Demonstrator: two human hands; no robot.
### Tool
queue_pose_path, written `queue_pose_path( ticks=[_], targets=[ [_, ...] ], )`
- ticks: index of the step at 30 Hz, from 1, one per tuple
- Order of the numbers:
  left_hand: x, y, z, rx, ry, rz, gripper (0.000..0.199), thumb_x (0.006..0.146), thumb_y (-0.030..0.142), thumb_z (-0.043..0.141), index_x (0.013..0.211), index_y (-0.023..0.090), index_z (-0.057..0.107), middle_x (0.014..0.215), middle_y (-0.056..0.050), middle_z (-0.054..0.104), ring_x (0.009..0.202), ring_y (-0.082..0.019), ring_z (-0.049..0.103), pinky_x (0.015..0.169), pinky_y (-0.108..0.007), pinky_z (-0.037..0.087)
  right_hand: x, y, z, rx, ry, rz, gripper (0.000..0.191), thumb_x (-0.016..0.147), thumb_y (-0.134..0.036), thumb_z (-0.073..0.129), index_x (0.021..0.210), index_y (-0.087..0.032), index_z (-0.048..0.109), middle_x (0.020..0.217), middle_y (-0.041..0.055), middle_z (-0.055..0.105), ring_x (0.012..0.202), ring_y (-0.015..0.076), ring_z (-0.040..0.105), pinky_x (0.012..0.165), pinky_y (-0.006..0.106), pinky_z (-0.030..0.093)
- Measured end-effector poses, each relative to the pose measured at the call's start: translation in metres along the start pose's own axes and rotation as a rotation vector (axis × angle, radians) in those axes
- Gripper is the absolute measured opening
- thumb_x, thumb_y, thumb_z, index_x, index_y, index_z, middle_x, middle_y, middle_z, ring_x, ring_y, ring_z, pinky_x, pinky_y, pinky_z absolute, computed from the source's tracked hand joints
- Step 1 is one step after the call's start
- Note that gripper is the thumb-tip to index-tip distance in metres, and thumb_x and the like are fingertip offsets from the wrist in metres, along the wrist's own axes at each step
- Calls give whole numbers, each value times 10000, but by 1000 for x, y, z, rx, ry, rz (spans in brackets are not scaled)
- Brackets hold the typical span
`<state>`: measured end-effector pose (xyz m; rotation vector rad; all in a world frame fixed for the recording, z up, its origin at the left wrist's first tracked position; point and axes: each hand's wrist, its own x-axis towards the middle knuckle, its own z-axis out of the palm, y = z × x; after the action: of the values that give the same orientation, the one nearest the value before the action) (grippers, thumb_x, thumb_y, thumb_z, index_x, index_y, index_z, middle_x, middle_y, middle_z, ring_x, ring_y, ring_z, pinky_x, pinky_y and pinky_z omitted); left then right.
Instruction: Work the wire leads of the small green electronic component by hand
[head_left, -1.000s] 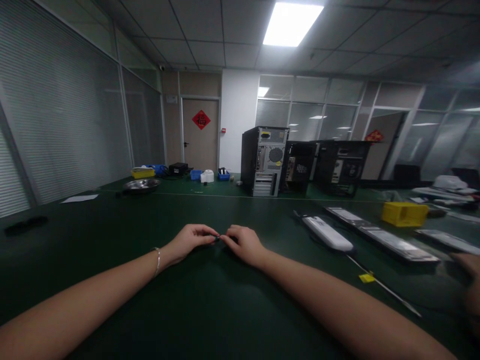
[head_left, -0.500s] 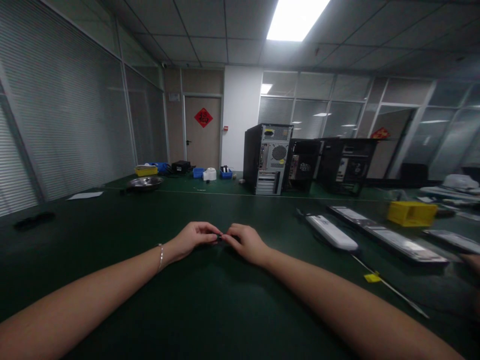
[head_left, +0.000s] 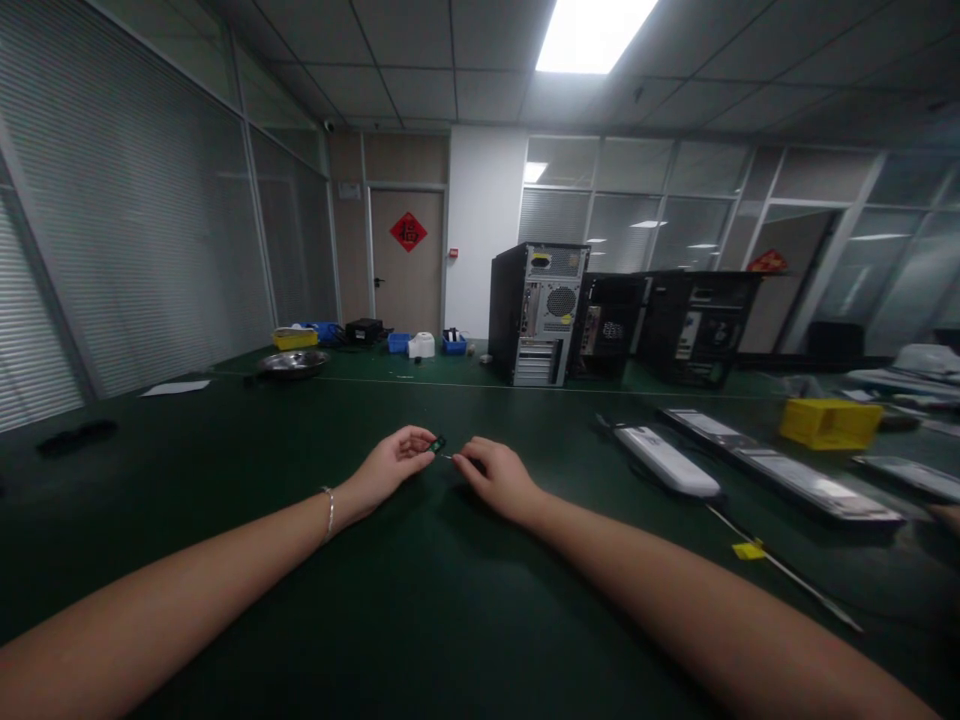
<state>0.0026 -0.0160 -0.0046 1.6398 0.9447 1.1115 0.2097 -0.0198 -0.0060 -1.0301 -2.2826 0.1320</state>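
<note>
Can read just one sign: 福, in black on a red diamond (head_left: 408, 231), up on the light brown door (head_left: 420, 290). Cannot read the other red sign (head_left: 768, 261), far to the right, or the yellow sticker (head_left: 566, 320) on the tall computer (head_left: 508, 315); too small or blurry.

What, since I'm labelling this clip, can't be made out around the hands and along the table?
All in the head view:
Small green piece in the left hand: too small to name, partly covered by that hand.
Thin pale piece at the right hand: too small to name; that hand may hide the rest.
Another person's hand: cut off by the right edge, blurred.
Dark object, far left: too dark and blurred.
</note>
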Motion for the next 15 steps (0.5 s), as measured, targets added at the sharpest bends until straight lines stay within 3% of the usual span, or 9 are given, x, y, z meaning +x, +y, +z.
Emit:
queue_pose_path(
  ticks=[7, 15],
  targets=[
    [-3, 8, 2, 33, -70, -67, 266, 801, 259, 579, 1048, 165, 606, 1063, -74, 638, 955, -191, 607, 882, -344, 466, 0, 3, 1, -20, -16, 46, 263, 915, -319, 428, 813, -164, 614, 786, 29, 568, 726, 129, 515, 648, 239, 349],
    [-3, 4, -1, 105, -143, 11, 322, 752, 253, 637, 1063, 176, 613, 1059, -68, 646, 974, -205, 600, 876, -349, 470, -1, 1, 1, -70, -27, 31, 277, 914, -340, 425, 801, -168, 610, 774, 23, 566, 709, 123, 511, 616, 234, 327]
  ],
)
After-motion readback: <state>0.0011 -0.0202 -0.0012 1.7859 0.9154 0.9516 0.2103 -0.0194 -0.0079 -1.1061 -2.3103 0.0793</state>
